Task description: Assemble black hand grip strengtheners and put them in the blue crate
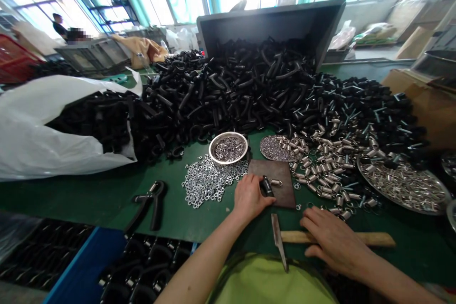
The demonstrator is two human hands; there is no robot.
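My left hand (249, 197) rests on a dark rusty steel plate (283, 194), closed around a black plastic grip handle (266, 186). A short steel coil spring (275, 182) lies just right of that handle, and I cannot tell whether the two are joined. My right hand (335, 240) curls around the wooden shaft of a hammer (374, 239), which lies on the green table (107, 199) nearer me. The hammer's long steel head (278, 240) points toward my body, left of that hand. A black spring hand gripper (149, 204) lies left of the plate.
Black plastic handles form a large heap (231, 90) spilling from a tipped grey bin (270, 21). Loose steel springs (331, 161), steel nuts (206, 183), a steel bowl (228, 134) and a round tray (377, 190) crowd the table. A blue crate (81, 266) stands below its front edge.
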